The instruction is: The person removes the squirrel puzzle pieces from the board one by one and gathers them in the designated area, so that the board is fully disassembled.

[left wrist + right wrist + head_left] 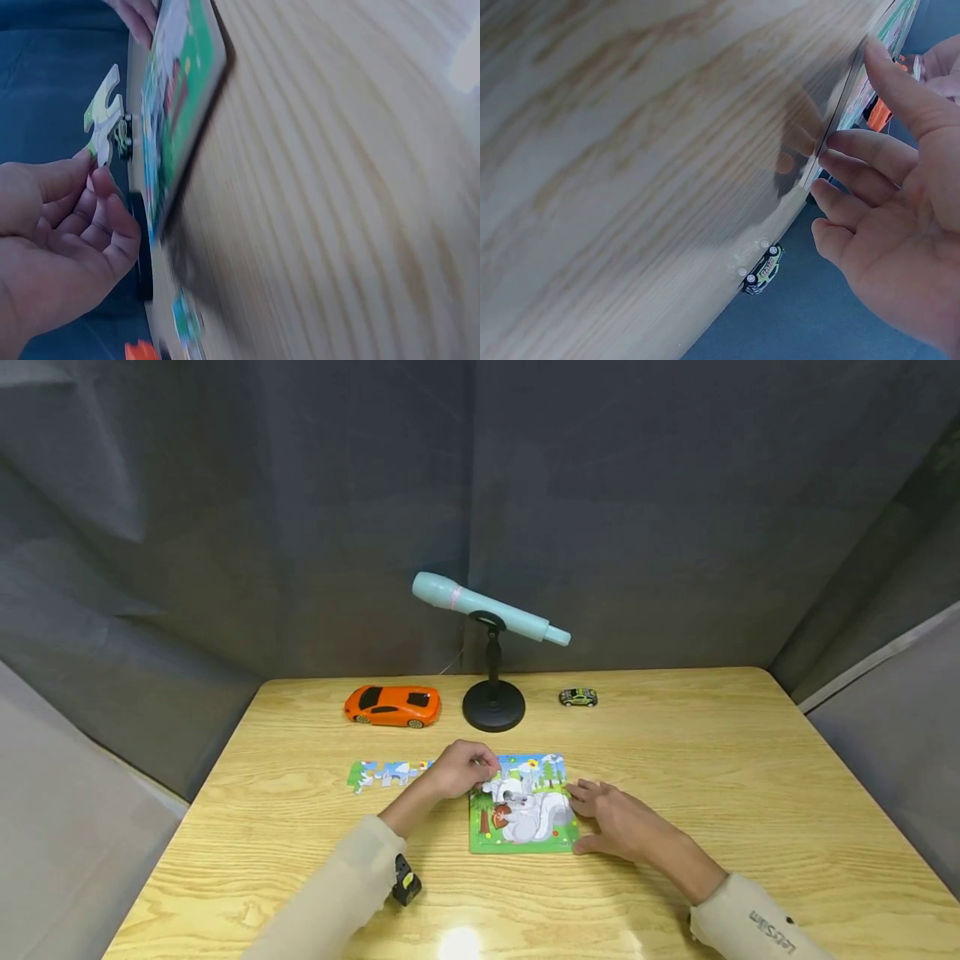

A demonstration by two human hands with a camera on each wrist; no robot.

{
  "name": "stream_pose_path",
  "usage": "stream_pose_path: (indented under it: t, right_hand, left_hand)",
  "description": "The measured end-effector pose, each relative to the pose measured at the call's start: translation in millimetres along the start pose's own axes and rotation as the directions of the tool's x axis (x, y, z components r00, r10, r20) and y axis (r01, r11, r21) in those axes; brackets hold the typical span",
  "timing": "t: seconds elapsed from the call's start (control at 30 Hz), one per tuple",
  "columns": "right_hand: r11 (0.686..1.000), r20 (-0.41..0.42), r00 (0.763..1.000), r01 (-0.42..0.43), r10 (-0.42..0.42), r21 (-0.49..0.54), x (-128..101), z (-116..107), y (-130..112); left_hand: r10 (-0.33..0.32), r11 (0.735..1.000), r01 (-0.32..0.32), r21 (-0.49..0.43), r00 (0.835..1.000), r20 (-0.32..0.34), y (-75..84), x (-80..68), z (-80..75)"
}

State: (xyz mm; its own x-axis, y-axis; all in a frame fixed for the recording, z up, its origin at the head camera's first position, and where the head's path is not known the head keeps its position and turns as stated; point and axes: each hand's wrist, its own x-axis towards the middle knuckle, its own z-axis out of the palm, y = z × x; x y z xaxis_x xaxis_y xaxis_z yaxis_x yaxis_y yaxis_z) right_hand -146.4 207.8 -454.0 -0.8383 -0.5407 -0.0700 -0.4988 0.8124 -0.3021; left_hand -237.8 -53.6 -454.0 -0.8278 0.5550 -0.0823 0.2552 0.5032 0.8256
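Note:
A jigsaw puzzle board (519,847) with a grey squirrel picture and a green border lies flat on the wooden table. Between thumb and fingertips, my left hand (459,770) pinches a puzzle piece (105,116), held up above the board's upper left part. The piece is pale with light green patches in the left wrist view. My right hand (618,820) is at the board's right edge, fingers lightly bent and thumb spread toward the lower corner; its fingertips (838,141) are right at that edge. Left of the board, loose puzzle pieces (386,773) lie in a row, partly hidden by my left hand.
Behind the board, a light blue microphone (495,610) rests on a black stand (493,706). An orange toy car (393,706) is left of it, a small patterned toy car (578,697) right. Dark curtain (600,510) hangs beyond the table's back edge.

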Motion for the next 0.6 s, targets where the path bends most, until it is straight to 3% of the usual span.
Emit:
stream_pose_path:
  t: [0.23, 0.37, 0.6]
  right_hand:
    - [1.000, 0.002, 1.000, -0.007, 0.007, 0.000, 0, -1, -1]
    - [1.000, 0.001, 1.000, -0.007, 0.007, -0.009, 0, 0, -1]
    - [1.000, 0.009, 1.000, 0.000, 0.000, -0.019, 1, 0, -1]
  left_hand:
    - [-0.023, 1.000, 0.023, 0.003, 1.000, -0.019, -14.9, -21.1, -23.4]
    - [-0.002, 1.000, 0.002, -0.001, 1.000, -0.025, -22.5, -30.8, -33.6]
    - [-0.008, 0.999, 0.009, 0.045, 0.999, -0.037, -28.7, -49.4, -50.2]
